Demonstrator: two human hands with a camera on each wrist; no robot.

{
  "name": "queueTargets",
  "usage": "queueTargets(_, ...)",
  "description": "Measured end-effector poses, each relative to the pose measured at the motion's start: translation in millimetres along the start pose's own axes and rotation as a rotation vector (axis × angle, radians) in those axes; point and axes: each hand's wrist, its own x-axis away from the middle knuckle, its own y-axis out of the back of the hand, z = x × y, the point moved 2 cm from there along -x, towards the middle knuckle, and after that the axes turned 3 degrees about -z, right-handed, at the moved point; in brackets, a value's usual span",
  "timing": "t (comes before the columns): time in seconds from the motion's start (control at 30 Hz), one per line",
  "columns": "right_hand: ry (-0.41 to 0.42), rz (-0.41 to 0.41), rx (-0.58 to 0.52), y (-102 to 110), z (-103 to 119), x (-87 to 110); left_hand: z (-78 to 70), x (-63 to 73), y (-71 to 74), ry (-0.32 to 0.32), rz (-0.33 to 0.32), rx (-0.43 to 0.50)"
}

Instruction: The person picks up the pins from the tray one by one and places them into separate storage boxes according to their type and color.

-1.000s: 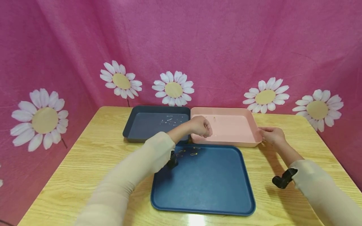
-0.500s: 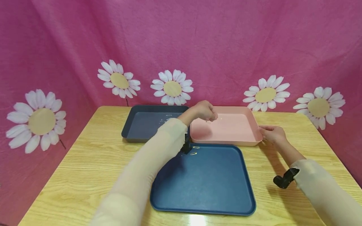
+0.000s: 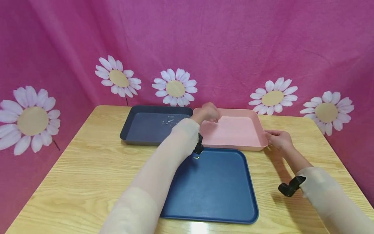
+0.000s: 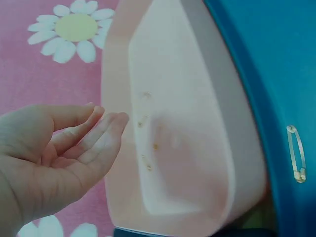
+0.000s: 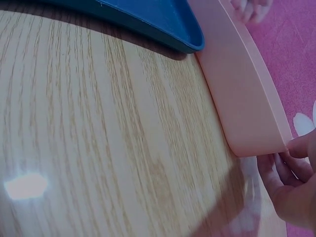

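Note:
My left hand (image 3: pixel 209 112) is over the left part of the pink tray (image 3: pixel 238 145), its fingers loosely bent with nothing seen between them in the left wrist view. Several small gold safety pins (image 4: pixel 147 164) lie on that tray's floor beneath the hand. At the tray's right end, my right hand (image 3: pixel 280 139) pinches the wall; in the right wrist view the thumb (image 5: pixel 298 145) is at the rim and the fingers are against the outside. Another safety pin (image 4: pixel 296 154) rests on the blue tray (image 3: pixel 216 195) in front.
A dark grey tray (image 3: pixel 140 130) stands left of the pink one, with several silvery pins (image 3: pixel 170 121) in it. All the trays are on a wooden table (image 3: pixel 87 169). A pink cloth with daisies (image 3: pixel 228 58) hangs behind. My left sleeve hides part of the blue tray.
My left hand has moved back from the pink tray's front left area to above its rear left, the forearm now covering more of the blue tray. My right hand stays at the tray's end.

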Motion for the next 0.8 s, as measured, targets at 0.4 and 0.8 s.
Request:
queueTargets(0.4, 0.003, 0.001, 0.006, -0.6, 0.5, 1.2, 19.1, 14.7, 2.4, -0.116, 0.088, -0.022)
queueTargets(0.8, 0.002, -0.021, -0.016, -3.0, 1.2, 0.8, 37.3, 58.9, -13.5, -0.395, 0.04, -0.168)
